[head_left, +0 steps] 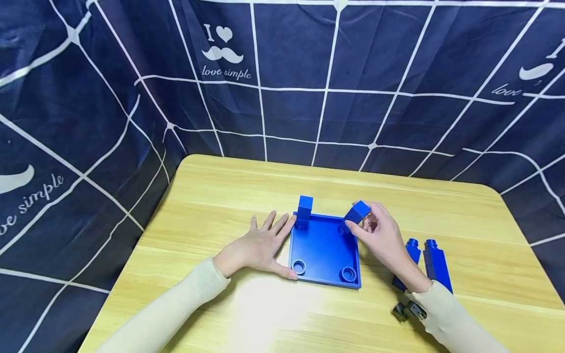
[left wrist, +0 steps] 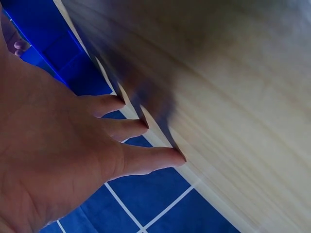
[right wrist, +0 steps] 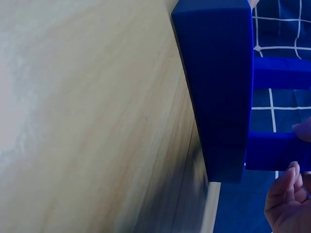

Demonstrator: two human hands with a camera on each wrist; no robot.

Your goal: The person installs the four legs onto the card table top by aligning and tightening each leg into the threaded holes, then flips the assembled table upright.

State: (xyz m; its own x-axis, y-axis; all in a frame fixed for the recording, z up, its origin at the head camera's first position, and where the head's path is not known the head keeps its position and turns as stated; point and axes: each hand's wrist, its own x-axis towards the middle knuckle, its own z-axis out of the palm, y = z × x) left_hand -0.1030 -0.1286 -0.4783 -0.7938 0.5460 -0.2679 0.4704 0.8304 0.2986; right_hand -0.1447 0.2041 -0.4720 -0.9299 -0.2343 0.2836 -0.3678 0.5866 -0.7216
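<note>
Blue post (head_left: 359, 212) tilts at far-right corner of tray (head_left: 324, 252)
Right hand (head_left: 383, 236) has a pinch grip on it, left hand (head_left: 261, 247) spreads wide at tray's left edge.

Both forearms wear pale sleeves and reach in from opposite lower corners of the head view, the left forearm (head_left: 159, 306) and the right forearm (head_left: 459, 316) angling toward each other, with both wrists bare. The left hand (head_left: 260, 247) lies palm down, its 4 fingers (head_left: 267, 221) straight and fanned apart, its thumb (head_left: 284, 271) stretched well away from them. The left wrist view shows 3 of those fingers extended. The right hand (head_left: 383, 233) is bent inward, its thumb (head_left: 357, 229) pinching opposite curled fingers; in the right wrist view, thumb and fingers stand apart.
</note>
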